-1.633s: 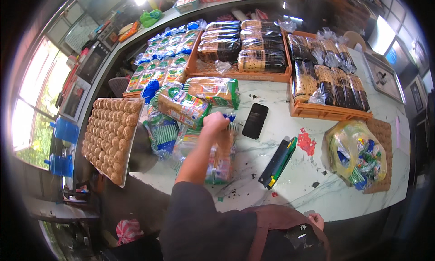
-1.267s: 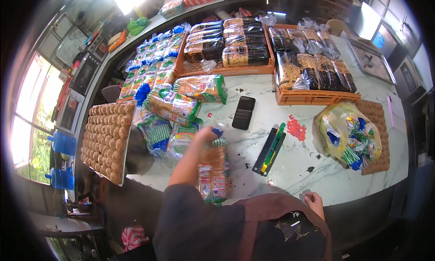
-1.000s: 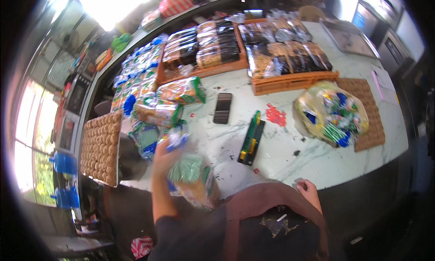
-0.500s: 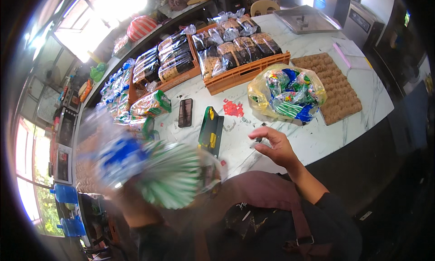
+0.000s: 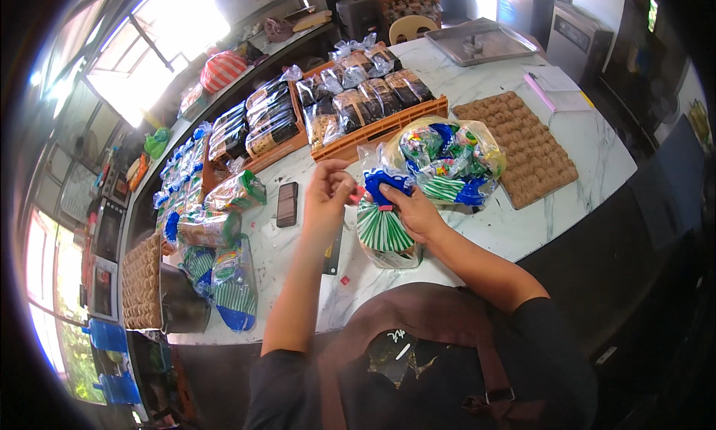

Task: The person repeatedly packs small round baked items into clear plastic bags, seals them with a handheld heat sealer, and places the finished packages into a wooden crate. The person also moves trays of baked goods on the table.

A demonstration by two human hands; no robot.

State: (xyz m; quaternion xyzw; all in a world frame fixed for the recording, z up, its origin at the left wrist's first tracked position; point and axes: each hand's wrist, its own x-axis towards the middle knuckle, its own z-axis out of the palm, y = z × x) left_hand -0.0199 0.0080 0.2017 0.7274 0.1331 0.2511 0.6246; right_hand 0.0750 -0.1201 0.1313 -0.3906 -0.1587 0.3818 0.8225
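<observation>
Currently R hand (image 5: 419, 214) has thumb + fingers pinched on blue neck of the green-striped bread bag (image 5: 385, 228), neck up, just L of yellow bag (image 5: 488, 158). L hand (image 5: 328, 195), further L of yellow bag, fingers curled, red bit (image 5: 356, 196) at tips; can't tell if gripped. Phone (image 5: 287, 205) well L of yellow bag.

A marbled table (image 5: 537, 225) bears orange crates (image 5: 380, 130), bagged loaves (image 5: 233, 279), a phone (image 5: 287, 205), a yellowish bag (image 5: 490, 158), an egg tray (image 5: 531, 143), a metal tray (image 5: 501, 44) and papers (image 5: 565, 96).
</observation>
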